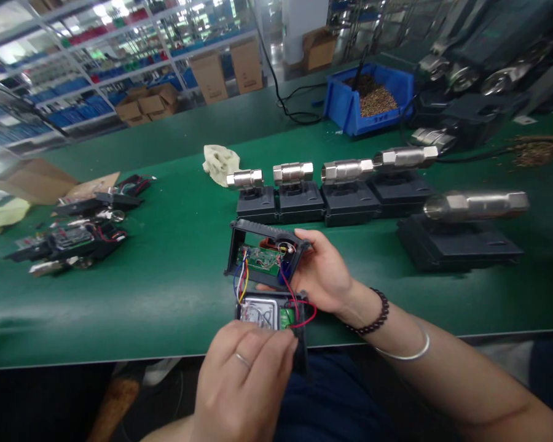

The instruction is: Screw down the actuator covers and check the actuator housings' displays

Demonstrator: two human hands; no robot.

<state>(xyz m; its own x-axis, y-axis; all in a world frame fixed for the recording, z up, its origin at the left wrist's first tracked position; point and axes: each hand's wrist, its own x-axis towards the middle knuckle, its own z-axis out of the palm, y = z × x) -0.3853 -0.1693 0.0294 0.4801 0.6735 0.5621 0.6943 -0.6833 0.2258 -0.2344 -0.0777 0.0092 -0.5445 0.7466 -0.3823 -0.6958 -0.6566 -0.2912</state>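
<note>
A dark grey housing is open in two halves, joined by coloured wires. My right hand (322,270) is closed around the right side of the upper housing half (265,230), thumb on its edge. A green circuit board (260,260) sits inside it. Below, at the table's front edge, is the lower housing half (301,353), with a grey metal plate (262,310) and a small green board (286,317). My left hand (249,374) lies closed over this half, covering much of it; its fingertips are partly hidden. A red wire (314,314) loops out on the right.
Several metal valve bodies on dark boxes (350,196) stand in a row behind my hands, one nearer right (461,239). A blue bin (341,107) holds small brass-coloured parts. Opened assemblies (74,236) lie left. A pale lump (221,162) sits behind on the green table (166,307).
</note>
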